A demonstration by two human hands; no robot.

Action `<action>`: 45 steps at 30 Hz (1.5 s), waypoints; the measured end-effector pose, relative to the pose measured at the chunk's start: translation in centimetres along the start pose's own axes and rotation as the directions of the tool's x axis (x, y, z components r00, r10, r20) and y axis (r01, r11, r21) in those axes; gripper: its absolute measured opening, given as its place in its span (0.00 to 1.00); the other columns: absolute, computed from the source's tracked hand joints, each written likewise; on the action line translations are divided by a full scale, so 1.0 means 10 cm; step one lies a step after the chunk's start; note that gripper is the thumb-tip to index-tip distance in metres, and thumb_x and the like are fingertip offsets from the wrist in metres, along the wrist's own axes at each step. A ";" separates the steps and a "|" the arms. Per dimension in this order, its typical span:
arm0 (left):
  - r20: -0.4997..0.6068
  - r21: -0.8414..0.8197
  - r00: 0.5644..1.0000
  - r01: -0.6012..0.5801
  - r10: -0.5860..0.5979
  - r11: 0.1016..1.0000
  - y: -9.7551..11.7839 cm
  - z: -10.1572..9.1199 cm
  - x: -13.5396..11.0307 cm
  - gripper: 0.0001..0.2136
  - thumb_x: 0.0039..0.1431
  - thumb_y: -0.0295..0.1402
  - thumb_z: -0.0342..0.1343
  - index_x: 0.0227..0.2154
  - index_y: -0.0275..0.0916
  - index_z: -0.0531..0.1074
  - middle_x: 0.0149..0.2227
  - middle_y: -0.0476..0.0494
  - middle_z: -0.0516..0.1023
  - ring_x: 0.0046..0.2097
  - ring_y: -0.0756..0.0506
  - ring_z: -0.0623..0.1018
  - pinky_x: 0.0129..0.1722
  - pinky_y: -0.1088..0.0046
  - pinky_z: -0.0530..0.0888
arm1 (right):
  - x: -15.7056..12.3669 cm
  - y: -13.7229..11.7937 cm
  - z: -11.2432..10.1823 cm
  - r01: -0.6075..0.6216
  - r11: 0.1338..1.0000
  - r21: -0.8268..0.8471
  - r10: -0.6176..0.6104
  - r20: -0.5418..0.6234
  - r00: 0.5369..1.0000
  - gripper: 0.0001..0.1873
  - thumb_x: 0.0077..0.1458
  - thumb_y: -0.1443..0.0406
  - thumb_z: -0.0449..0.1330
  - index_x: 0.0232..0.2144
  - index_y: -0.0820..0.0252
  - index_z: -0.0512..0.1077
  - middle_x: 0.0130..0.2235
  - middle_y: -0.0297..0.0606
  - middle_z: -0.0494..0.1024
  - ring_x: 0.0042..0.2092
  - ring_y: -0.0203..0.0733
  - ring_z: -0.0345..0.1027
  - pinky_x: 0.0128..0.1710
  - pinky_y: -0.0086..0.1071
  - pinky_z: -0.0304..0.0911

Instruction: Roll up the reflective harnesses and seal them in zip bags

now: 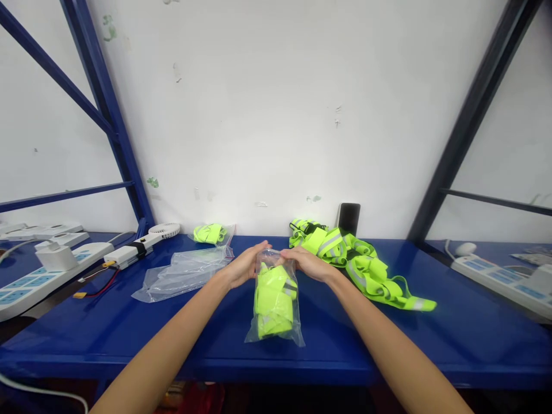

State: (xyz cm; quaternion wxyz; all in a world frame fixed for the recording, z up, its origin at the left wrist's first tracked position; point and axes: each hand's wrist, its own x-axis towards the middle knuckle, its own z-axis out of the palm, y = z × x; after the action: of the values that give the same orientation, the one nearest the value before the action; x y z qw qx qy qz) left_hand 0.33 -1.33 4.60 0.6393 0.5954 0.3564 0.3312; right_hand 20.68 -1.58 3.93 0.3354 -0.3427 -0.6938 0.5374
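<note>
A clear plastic bag (276, 339) with a folded neon-yellow reflective strap (274, 305) inside lies in front of me, its mouth end pointing away. My left hand (248, 264) grips the bag's far left corner, fingers closed on it. On the opposite corner, my right hand (306, 261) pinches the same end between thumb and fingers. To the left lie several flat clear bags (181, 275), and behind them another bagged yellow strap (210, 233). A loose heap of yellow reflective straps (366, 270) spreads out right of my right hand.
The blue table (207, 339) meets a white wall at the back. A dark phone (348, 218) leans there. On the left are a white handheld fan (164, 231), a wired white box (127, 253) and a power strip (56, 273). Another power strip (504, 284) sits right.
</note>
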 end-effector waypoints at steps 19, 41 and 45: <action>-0.061 -0.222 0.996 -0.075 0.063 0.972 -0.34 -0.32 0.14 0.15 0.45 0.32 0.68 0.38 0.33 0.78 0.37 0.40 0.82 0.37 0.46 0.80 0.42 0.72 0.73 | 0.07 0.14 -0.07 0.131 0.990 0.059 -0.110 -0.272 0.956 0.17 0.42 0.57 0.69 0.31 0.65 0.75 0.28 0.38 0.77 0.29 0.37 0.71 0.33 0.34 0.69; -0.174 -0.005 0.978 -0.119 0.116 0.993 -0.48 -0.24 0.17 0.17 0.46 0.44 0.65 0.28 0.31 0.77 0.23 0.46 0.76 0.23 0.52 0.69 0.25 0.77 0.63 | 0.04 0.27 -0.07 0.079 0.943 -0.325 -0.129 -0.136 0.982 0.16 0.54 0.55 0.59 0.32 0.63 0.76 0.27 0.35 0.74 0.28 0.36 0.64 0.28 0.29 0.60; -0.105 0.106 0.983 -0.141 0.152 0.984 -0.47 -0.23 0.17 0.17 0.50 0.45 0.62 0.30 0.32 0.78 0.25 0.45 0.77 0.25 0.52 0.70 0.27 0.76 0.63 | 0.05 0.30 -0.02 0.101 0.927 -0.360 -0.156 -0.128 0.979 0.15 0.54 0.56 0.59 0.34 0.62 0.76 0.28 0.35 0.75 0.29 0.35 0.63 0.30 0.28 0.58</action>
State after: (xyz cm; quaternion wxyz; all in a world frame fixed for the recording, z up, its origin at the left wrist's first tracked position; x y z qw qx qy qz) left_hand -0.76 0.94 -0.29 0.5622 0.6310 0.3627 0.3927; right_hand 20.92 -0.47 1.05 0.3557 -0.3915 -0.7716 0.3533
